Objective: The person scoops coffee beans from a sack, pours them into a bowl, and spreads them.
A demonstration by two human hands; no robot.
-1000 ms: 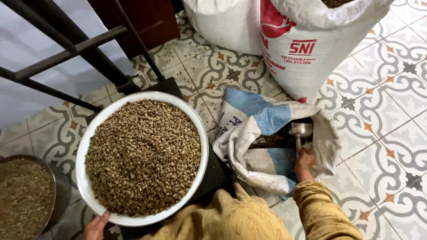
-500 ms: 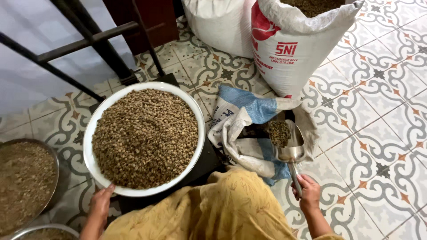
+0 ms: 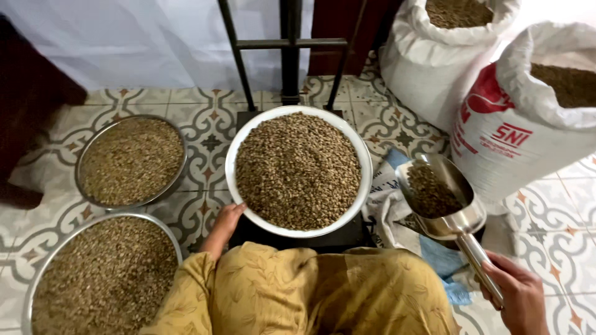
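Head view: right hand (image 3: pixel 518 294) grips shiny metal scoop (image 3: pixel 444 201).

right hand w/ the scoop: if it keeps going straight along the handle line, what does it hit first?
Probably the white basin of beans: the right hand aims the metal scoop up-left, toward the basin's right rim. Scoop height over the rim is unclear, so it may pass above it.

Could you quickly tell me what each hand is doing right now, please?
Left hand: open, resting on the rim of the white bowl.
Right hand: closed on the handle of the metal scoop.
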